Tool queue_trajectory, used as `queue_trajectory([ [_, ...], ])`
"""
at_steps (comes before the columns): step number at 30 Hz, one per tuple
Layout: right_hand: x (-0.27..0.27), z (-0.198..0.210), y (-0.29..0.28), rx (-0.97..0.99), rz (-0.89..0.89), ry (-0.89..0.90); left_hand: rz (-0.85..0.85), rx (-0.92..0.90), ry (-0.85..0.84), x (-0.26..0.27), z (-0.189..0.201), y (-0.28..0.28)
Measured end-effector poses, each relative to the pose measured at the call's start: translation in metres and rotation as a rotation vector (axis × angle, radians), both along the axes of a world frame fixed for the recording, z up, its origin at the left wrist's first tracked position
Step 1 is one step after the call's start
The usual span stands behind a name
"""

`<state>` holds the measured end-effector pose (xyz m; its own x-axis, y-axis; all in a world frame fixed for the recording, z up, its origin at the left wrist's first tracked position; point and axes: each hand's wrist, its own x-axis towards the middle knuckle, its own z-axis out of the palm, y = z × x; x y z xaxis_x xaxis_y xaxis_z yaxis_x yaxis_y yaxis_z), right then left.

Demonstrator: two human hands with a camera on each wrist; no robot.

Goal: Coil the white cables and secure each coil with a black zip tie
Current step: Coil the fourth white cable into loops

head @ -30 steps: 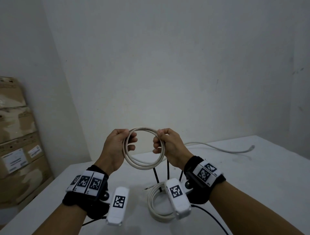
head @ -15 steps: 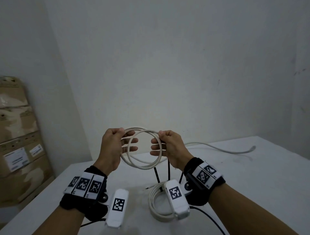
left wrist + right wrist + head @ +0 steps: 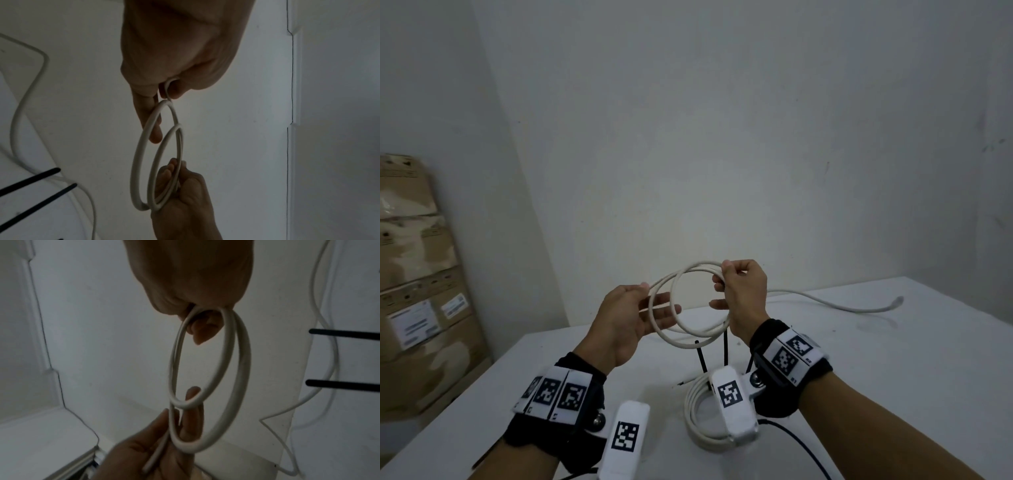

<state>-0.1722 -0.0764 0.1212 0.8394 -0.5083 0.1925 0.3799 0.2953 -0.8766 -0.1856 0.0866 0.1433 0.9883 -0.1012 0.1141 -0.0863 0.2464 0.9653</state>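
The cable [image 3: 688,329] hangs in two loops above the table [image 3: 859,377], its tail trailing right across the surface. Half a second ago both hands closed on opposite sides of the coil; now the left hand [image 3: 619,325] has loosened, fingers nearly straight against the left arc, while the right hand [image 3: 743,291] has risen and pinches the far top. The loops have spread apart, so the coil likely needs regathering before tying. A finished coil [image 3: 698,418] and black ties [image 3: 726,346] lie nearer, below.
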Motion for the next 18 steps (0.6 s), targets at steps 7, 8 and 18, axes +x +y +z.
queue_trajectory([
  [7, 0.001, -0.011, 0.017, -0.188, -0.177, 0.039, 0.17, -0.07, -0.102, -0.004, -0.012, -0.03],
  [8, 0.001, -0.013, 0.02, -0.22, -0.186, 0.031, 0.199, -0.061, -0.101, -0.003, -0.013, -0.033],
  [18, 0.001, -0.025, -0.016, -0.824, 0.179, 0.066, 0.173, 0.047, -0.019, 0.013, 0.005, -0.012],
])
